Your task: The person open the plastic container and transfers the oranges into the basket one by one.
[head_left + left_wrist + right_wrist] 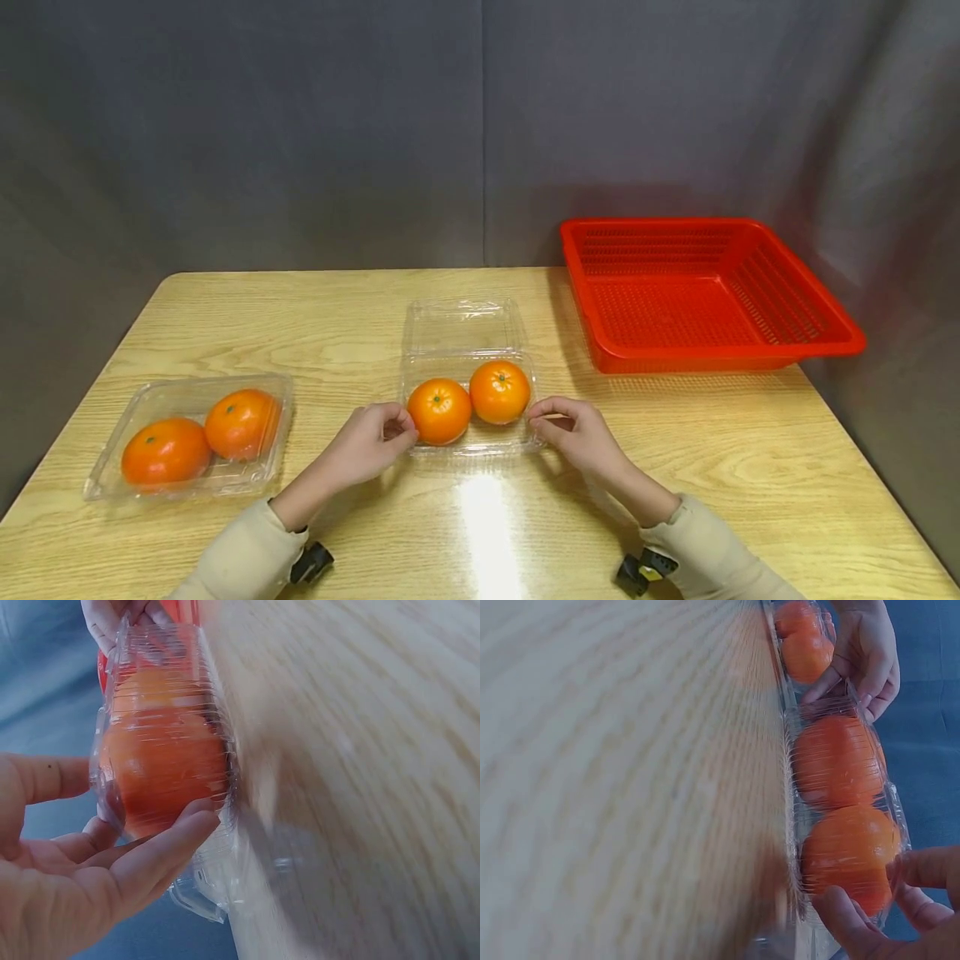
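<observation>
An opened clear plastic clamshell box (472,450) lies at the middle of the table, its lid (467,325) folded back toward the far side. Inside the base sit two oranges, the left orange (440,412) slightly nearer than the right orange (499,392). My left hand (375,442) holds the box at its near left corner, thumb and fingers curled in. At the near right corner, my right hand (577,433) grips the rim in the same way. Both wrist views show fingers (161,851) on the box's end walls, close beside the fruit.
To the left lies a second clear clamshell box (273,479) holding two more oranges (167,451). A red perforated plastic basket (712,358) stands at the back right. Behind the wooden table (337,325) hangs a grey curtain (337,133).
</observation>
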Demonstrator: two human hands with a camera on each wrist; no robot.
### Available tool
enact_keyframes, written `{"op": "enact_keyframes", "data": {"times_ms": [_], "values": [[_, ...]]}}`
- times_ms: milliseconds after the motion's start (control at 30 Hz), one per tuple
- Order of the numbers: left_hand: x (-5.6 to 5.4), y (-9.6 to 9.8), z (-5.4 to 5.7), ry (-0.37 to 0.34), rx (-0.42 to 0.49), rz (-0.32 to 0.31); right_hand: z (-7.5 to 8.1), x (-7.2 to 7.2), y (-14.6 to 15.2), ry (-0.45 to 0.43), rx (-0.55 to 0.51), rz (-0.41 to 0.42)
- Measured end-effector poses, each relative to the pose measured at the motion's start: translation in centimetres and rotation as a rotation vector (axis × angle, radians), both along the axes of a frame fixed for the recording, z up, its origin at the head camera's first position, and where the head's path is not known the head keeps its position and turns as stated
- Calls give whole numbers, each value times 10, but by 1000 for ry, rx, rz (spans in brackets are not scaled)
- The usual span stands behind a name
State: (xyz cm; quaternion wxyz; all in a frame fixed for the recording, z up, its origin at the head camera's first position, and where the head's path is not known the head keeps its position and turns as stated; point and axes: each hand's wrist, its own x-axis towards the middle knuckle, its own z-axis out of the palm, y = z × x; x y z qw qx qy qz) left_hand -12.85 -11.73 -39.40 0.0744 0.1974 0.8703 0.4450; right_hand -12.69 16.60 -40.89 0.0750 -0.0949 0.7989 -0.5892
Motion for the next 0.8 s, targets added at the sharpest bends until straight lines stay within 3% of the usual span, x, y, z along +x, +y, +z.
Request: {"op": "enact_keyframes", "data": {"times_ms": [633,800], "values": [[2,-11,1,-72,142,7,1,0,2,1,12,20],[0,-13,1,-154,161,59,2,0,4,12,26,26]]}}
